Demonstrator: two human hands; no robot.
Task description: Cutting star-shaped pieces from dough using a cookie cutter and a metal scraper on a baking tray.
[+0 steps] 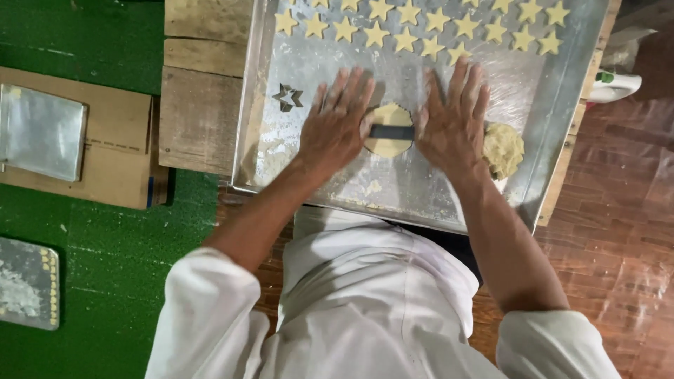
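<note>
The scene is evenly lit, rather bright, with soft light coming from above. The metal baking tray (562,105) gives pale glare on its floured surface, and the plastic film over the star-shaped cookies (414,28) shines a little. Short, soft shadows lie under the left hand (337,126) and the right hand (453,123). The white sleeves (210,316) are almost overexposed and lose detail. The wooden floor (618,231) at the right reflects light in patches. The picture is slightly soft overall, with compression smear on the green carpet (105,245).
</note>
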